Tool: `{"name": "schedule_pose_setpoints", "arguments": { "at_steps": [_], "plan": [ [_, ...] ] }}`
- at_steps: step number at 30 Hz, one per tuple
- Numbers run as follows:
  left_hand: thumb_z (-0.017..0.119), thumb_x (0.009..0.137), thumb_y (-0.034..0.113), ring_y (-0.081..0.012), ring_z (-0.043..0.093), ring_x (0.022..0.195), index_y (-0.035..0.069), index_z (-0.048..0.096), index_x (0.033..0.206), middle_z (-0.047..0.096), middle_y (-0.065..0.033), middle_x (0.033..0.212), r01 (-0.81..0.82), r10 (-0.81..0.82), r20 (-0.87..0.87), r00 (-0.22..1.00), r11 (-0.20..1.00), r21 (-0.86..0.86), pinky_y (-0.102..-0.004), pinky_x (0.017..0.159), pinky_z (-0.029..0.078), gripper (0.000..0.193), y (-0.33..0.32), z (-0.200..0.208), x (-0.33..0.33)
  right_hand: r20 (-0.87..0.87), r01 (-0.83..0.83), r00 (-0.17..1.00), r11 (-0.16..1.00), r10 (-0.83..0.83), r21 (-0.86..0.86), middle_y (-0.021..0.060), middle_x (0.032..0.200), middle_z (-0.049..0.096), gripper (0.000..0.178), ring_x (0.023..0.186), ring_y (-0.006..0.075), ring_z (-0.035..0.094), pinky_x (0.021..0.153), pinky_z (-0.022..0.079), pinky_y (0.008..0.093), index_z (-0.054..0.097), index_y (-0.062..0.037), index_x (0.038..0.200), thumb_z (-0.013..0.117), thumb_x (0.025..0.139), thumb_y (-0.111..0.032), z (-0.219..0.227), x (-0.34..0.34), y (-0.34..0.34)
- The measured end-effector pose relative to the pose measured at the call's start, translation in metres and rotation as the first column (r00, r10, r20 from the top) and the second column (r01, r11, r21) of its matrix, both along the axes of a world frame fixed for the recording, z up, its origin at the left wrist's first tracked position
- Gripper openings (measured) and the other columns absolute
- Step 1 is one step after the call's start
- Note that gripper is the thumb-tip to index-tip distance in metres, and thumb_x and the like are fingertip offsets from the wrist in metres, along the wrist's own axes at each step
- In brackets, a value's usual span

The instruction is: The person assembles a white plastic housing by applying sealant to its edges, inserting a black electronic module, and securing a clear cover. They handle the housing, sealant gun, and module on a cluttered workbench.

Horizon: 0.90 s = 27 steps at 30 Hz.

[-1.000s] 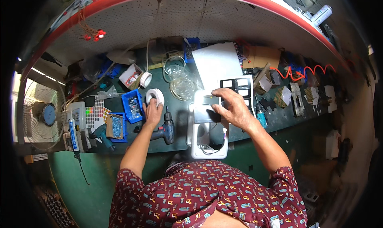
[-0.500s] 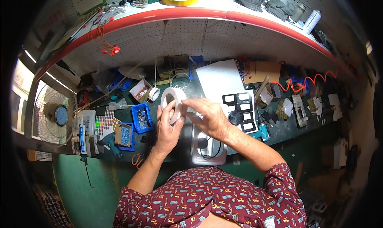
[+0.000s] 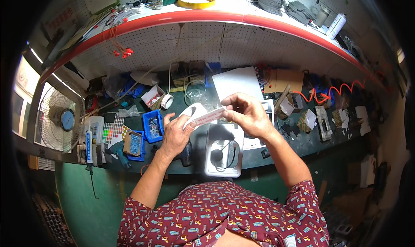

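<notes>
My left hand (image 3: 176, 135) is closed on a white roll of tape (image 3: 190, 110), held up above the bench. From the roll a pale tape strip with reddish marks (image 3: 209, 117) stretches across to the right. Its far end is pinched between the thumb and fingers of my right hand (image 3: 250, 117). Below the strip, a pale grey tray-like housing (image 3: 208, 160) lies on the bench with a black round part and a black cable (image 3: 234, 157) inside. My right hand and forearm hide most of a white sheet carrying black frames.
Blue bins (image 3: 154, 126) of small parts stand left of my left hand, beside a teal power drill (image 3: 122, 154). Farther left is a fan (image 3: 60, 117). A red-edged shelf (image 3: 203, 16) spans the back; a coiled orange hose (image 3: 317, 95) lies at the right.
My right hand has moved right, away from the roll, drawing out a strip of tape. My left hand has turned the roll flatter. A dark tool now shows beside my left wrist.
</notes>
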<state>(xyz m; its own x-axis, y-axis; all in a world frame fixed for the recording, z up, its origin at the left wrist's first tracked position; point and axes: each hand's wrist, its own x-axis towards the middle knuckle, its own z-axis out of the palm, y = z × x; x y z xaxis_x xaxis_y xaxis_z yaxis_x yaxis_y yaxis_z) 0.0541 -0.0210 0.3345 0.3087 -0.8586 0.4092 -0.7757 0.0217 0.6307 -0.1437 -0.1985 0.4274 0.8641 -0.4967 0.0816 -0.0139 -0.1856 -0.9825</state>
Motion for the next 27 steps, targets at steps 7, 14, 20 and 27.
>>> {"name": "schedule_pose_setpoints", "arguments": {
  "at_steps": [7,14,20,27],
  "plan": [
    [0.049,0.105,0.035,-0.0331,0.064,0.087,0.005,0.064,0.102,0.068,-0.0127,0.083,-0.015,0.015,0.015,1.000,1.000,-0.026,-0.0505,0.100,0.032,0.034,-0.004,0.007,-0.001,0.070,0.117,0.990,0.992,-0.120,0.045,0.0066,0.092,0.069,0.027,0.080,0.0115,0.066,0.075,0.057,0.0260,0.067,0.0043,0.113,0.075,0.090,-0.008,-0.004,-0.020,-0.010],
    [0.058,0.101,0.033,-0.0310,0.063,0.082,0.006,0.067,0.091,0.068,-0.0116,0.080,-0.078,0.081,0.057,0.995,0.996,-0.052,-0.0439,0.095,0.035,0.030,-0.008,0.012,-0.005,0.030,0.142,0.990,0.978,-0.139,-0.151,0.0075,0.087,0.071,0.019,0.076,0.0110,0.066,0.065,0.057,0.0258,0.071,0.0022,0.099,0.076,0.090,-0.013,-0.010,-0.018,-0.011],
    [0.051,0.105,0.036,-0.0181,0.057,0.068,0.001,0.065,0.092,0.062,-0.0073,0.074,-0.556,0.343,-0.659,0.669,0.820,-0.137,-0.0349,0.069,0.044,0.039,-0.003,-0.050,0.027,0.101,0.426,0.894,0.898,-0.437,0.114,0.0068,0.086,0.070,0.007,0.076,0.0114,0.067,0.065,0.058,0.0257,0.068,-0.0005,0.093,0.069,0.092,-0.008,-0.023,-0.032,-0.028],
    [0.056,0.100,0.033,-0.0402,0.063,0.100,0.002,0.063,0.120,0.068,-0.0193,0.106,-0.518,0.495,0.196,0.847,0.850,0.094,-0.0495,0.098,0.039,0.037,0.023,-0.147,0.072,-0.094,0.301,0.951,0.809,-0.295,0.505,0.0027,0.090,0.066,0.015,0.077,0.0104,0.065,0.066,0.061,0.0270,0.068,-0.0031,0.099,0.075,0.089,-0.011,-0.056,-0.043,-0.027]
  ]
}}
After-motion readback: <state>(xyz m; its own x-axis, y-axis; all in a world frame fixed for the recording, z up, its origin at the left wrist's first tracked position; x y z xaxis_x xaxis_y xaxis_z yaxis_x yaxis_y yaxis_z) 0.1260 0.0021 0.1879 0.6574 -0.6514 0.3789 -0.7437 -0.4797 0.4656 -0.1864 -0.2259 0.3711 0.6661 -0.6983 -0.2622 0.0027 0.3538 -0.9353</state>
